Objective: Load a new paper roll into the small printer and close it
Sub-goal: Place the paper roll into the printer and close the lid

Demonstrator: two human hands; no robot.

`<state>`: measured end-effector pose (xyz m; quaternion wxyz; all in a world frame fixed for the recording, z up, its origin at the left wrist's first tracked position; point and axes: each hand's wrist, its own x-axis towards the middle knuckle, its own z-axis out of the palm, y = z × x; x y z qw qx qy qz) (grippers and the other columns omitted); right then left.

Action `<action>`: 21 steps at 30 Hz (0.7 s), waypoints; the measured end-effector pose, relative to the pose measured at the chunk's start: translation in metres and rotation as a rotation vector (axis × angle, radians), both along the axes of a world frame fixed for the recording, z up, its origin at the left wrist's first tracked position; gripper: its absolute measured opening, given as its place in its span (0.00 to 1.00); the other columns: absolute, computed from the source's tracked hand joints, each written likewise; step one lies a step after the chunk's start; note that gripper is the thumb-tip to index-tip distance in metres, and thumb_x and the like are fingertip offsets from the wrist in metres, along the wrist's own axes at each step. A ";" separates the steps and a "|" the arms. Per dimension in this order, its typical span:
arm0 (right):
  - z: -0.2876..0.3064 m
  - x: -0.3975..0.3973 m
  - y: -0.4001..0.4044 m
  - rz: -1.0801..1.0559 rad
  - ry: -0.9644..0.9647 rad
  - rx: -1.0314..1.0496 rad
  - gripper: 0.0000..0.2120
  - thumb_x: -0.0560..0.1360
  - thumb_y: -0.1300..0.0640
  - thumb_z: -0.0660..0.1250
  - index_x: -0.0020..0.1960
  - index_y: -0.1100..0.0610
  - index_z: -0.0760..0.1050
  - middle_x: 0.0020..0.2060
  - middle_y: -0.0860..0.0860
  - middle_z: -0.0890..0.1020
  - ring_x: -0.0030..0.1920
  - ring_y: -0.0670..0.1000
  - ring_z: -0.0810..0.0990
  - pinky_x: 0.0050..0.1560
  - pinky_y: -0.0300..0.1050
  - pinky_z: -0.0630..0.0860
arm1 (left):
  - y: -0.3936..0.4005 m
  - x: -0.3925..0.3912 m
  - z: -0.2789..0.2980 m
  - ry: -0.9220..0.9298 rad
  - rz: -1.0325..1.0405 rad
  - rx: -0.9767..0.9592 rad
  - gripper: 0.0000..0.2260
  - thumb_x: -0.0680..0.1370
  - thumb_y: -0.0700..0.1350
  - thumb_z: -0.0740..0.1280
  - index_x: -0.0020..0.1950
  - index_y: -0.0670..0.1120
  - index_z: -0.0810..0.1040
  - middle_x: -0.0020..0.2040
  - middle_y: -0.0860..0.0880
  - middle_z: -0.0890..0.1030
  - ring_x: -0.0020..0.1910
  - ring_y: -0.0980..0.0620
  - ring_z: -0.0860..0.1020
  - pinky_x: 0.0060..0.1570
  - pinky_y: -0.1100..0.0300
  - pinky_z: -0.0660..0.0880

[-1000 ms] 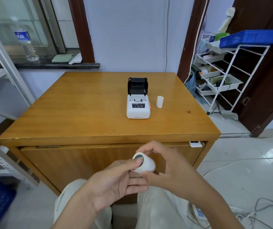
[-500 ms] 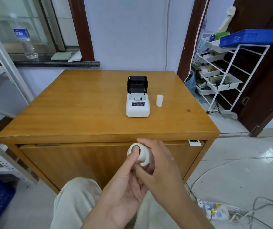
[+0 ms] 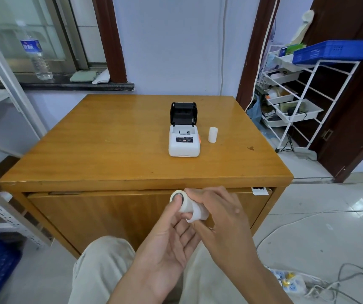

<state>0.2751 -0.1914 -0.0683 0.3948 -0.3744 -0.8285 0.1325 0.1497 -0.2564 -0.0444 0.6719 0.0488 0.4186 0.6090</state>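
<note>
You'll find no text clear enough to read. The printer [image 3: 184, 140] carries a small dark line of lettering above its buttons, and the bottle [image 3: 36, 55] wears a blue label; both are too blurred.

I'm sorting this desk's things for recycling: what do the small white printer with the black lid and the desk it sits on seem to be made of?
The small white printer looks like moulded plastic: smooth, matte white body with rounded corners; its raised black lid appears plastic too. The desk looks like varnished wood or wood veneer: orange-brown grain with glossy reflections. Solid wood or veneer cannot be told.
</note>
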 end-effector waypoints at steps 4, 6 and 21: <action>0.004 0.001 0.009 0.028 -0.034 0.142 0.23 0.67 0.62 0.72 0.61 0.51 0.81 0.57 0.38 0.83 0.57 0.40 0.76 0.55 0.36 0.67 | 0.002 -0.004 0.005 0.147 -0.073 0.075 0.21 0.77 0.58 0.70 0.59 0.41 0.81 0.55 0.39 0.87 0.58 0.43 0.86 0.62 0.49 0.79; 0.010 0.004 0.019 0.034 -0.045 0.169 0.23 0.67 0.60 0.67 0.62 0.51 0.81 0.57 0.41 0.85 0.58 0.43 0.78 0.56 0.38 0.68 | 0.009 -0.009 0.012 0.347 -0.083 0.125 0.23 0.79 0.59 0.67 0.65 0.44 0.81 0.57 0.38 0.87 0.60 0.41 0.85 0.64 0.46 0.79; 0.071 -0.042 0.178 0.010 -0.119 0.027 0.22 0.75 0.61 0.71 0.68 0.48 0.79 0.61 0.44 0.84 0.61 0.48 0.79 0.60 0.39 0.73 | 0.180 -0.134 0.024 1.927 -0.232 0.312 0.19 0.83 0.65 0.53 0.73 0.67 0.69 0.40 0.54 0.81 0.41 0.51 0.80 0.46 0.47 0.79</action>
